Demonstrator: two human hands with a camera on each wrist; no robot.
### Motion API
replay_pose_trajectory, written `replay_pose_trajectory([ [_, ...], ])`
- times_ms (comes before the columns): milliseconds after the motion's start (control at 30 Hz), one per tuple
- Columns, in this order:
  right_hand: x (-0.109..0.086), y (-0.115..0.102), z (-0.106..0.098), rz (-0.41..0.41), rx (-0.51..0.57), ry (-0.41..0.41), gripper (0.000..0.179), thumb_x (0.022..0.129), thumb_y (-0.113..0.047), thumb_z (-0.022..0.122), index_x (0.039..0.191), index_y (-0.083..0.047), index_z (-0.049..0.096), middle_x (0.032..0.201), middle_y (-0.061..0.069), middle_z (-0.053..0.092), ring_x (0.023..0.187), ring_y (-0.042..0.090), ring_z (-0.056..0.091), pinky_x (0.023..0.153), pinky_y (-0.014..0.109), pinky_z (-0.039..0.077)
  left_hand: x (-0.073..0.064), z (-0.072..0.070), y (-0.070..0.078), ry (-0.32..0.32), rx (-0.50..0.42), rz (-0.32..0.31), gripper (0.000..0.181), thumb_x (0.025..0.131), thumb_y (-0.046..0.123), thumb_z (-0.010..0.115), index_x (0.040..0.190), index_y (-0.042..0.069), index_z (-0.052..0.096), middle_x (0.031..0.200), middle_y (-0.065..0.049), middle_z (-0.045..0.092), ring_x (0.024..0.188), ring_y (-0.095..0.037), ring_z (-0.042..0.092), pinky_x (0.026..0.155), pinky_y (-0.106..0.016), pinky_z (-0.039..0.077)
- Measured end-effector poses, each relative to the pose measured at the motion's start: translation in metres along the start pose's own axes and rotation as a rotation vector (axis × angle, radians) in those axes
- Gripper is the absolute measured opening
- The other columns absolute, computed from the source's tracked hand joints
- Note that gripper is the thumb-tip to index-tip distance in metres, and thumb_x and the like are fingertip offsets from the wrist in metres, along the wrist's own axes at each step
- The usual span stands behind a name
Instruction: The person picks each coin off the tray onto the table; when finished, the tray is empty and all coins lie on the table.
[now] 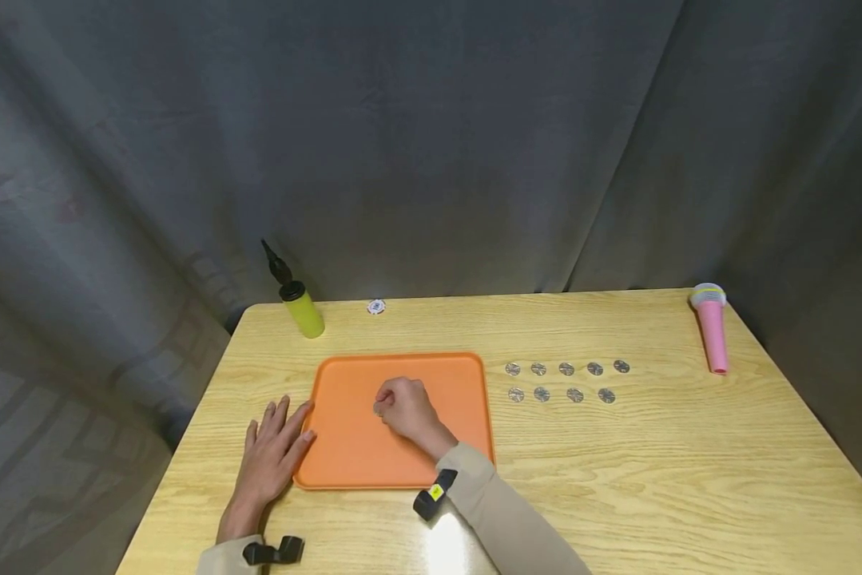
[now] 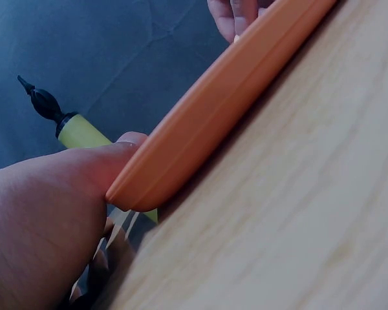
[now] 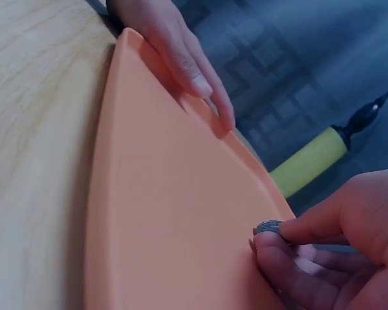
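Note:
An orange tray (image 1: pixel 344 459) lies on the wooden table. Over its middle, my right hand (image 1: pixel 407 411) pinches a silver coin (image 3: pixel 269 226) between thumb and fingers, close above the tray floor. My left hand (image 1: pixel 268 459) rests at the tray's left edge, fingers spread and straight, with the thumb and forefinger touching the rim. To the right of the tray, several similar silver coins (image 1: pixel 566 369) lie flat on the table in two rows.
A yellow-green hand pump (image 1: pixel 304 313) with a black nozzle stands at the back left. Near it lies a white and blue poker chip (image 1: pixel 376 307). A pink toy microphone (image 1: pixel 714 331) lies at the far right. Grey curtain (image 1: pixel 431 160) hangs behind the table.

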State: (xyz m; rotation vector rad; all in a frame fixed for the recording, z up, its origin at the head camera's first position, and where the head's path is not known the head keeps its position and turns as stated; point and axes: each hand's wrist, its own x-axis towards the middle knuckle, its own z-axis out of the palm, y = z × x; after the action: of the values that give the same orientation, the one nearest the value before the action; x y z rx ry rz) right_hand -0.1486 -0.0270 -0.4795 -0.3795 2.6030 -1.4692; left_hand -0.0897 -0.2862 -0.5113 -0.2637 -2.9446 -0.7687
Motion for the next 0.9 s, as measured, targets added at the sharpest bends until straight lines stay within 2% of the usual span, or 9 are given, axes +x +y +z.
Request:
replay_pose_trajectory([
  [300, -0.003, 0.002, -0.012, 0.008, 0.064, 0.037, 0.010, 0.088, 0.001, 0.067, 0.090, 0.001, 0.077, 0.073, 0.010, 0.074, 0.052, 0.006, 0.066, 0.052, 0.017, 0.052, -0.002, 0.000, -0.002, -0.005, -0.007, -0.010, 0.051, 0.103, 0.036, 0.053, 0.150, 0.019, 0.048, 0.161, -0.030, 0.028, 0.148, -0.057, 0.019, 0.112, -0.076, 0.010],
  [600, -0.007, 0.004, -0.025, 0.030, 0.211, 0.026, 0.006, 0.088, 0.001, 0.070, 0.090, 0.005, 0.075, 0.073, 0.015, 0.075, 0.055, 0.019, 0.070, 0.051, 0.021, 0.055, -0.001, 0.000, 0.000, -0.006, 0.005, -0.008, 0.051, 0.103, 0.035, 0.053, 0.151, 0.020, 0.047, 0.161, -0.029, 0.028, 0.149, -0.056, 0.020, 0.112, -0.075, 0.010],
  [900, -0.014, 0.012, -0.042, 0.036, 0.216, 0.030, 0.011, 0.090, 0.000, 0.067, 0.096, 0.006, 0.074, 0.076, 0.015, 0.075, 0.058, 0.019, 0.072, 0.053, 0.021, 0.056, 0.000, 0.000, 0.000, 0.005, -0.003, 0.003, 0.051, 0.102, 0.035, 0.054, 0.150, 0.019, 0.048, 0.160, -0.030, 0.029, 0.148, -0.057, 0.021, 0.112, -0.076, 0.010],
])
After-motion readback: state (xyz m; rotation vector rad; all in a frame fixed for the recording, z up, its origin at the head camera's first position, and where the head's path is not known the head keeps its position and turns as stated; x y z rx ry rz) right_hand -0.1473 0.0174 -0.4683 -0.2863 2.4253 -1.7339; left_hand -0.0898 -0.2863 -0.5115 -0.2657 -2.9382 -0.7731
